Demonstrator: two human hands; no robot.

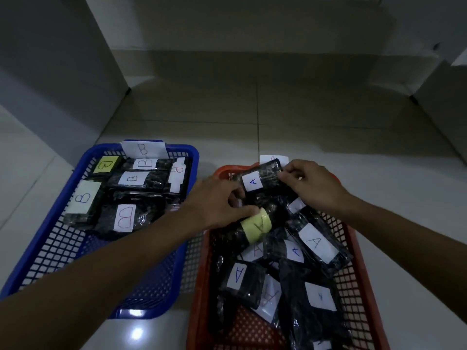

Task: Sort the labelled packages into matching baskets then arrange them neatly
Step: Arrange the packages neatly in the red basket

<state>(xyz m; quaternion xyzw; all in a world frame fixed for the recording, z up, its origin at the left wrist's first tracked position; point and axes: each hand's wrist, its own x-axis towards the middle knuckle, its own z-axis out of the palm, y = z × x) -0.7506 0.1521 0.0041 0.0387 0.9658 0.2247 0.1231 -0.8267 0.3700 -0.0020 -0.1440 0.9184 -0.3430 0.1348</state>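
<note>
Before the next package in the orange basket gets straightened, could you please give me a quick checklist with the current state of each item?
1. Right hand grips the top A package: ok.
2. Left hand holds the yellow-labelled package: ok.
3. Letter on the yellow label matches the basket: cannot tell, creased.
4. Orange basket packages lie neatly: not ok, overlapping and tilted.
5. Blue basket shows only B labels: ok.
</note>
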